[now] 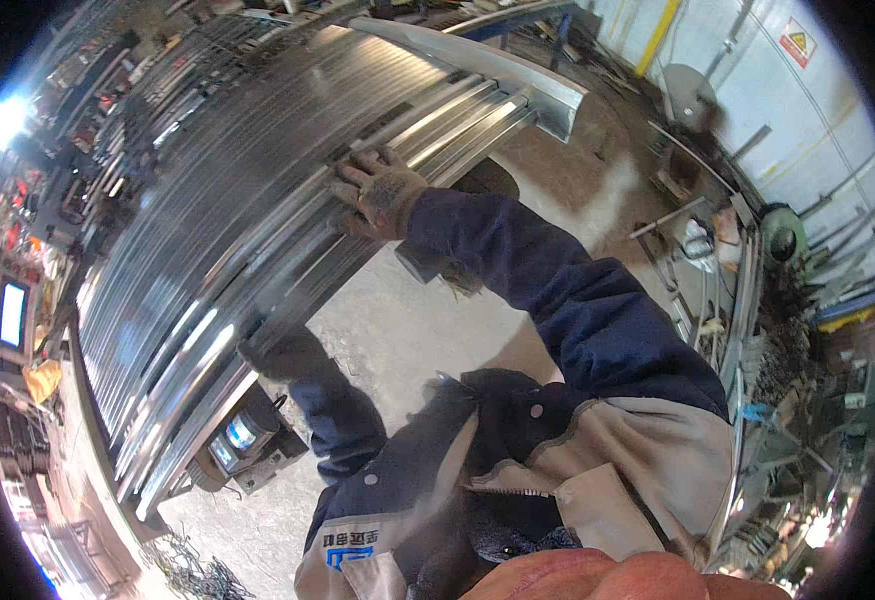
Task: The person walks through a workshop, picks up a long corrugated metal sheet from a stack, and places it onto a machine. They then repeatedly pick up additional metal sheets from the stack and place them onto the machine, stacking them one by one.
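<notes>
A wide layer of long, shiny metal bars (pixel 258 170) runs slantwise across the left and upper middle. My right hand (pixel 383 195), in a dirty grey glove, rests on the bars near their closer side, its fingers spread over them. Lower left, my left hand (pixel 283 352), also gloved, is at the near edge of the bars. It is dark and blurred, and its fingers do not show clearly. A few brighter bars (pixel 468 125) lie side by side beyond my right hand. Both forearms wear dark blue sleeves.
A boxy device with a lit display (pixel 240 436) sits below the bars' near edge. A broad metal channel (pixel 558 105) stands across the far end. Grey floor (pixel 438 330) shows before me. Cluttered scrap and tools (pixel 698 240) line the right, by a white wall (pixel 808 110).
</notes>
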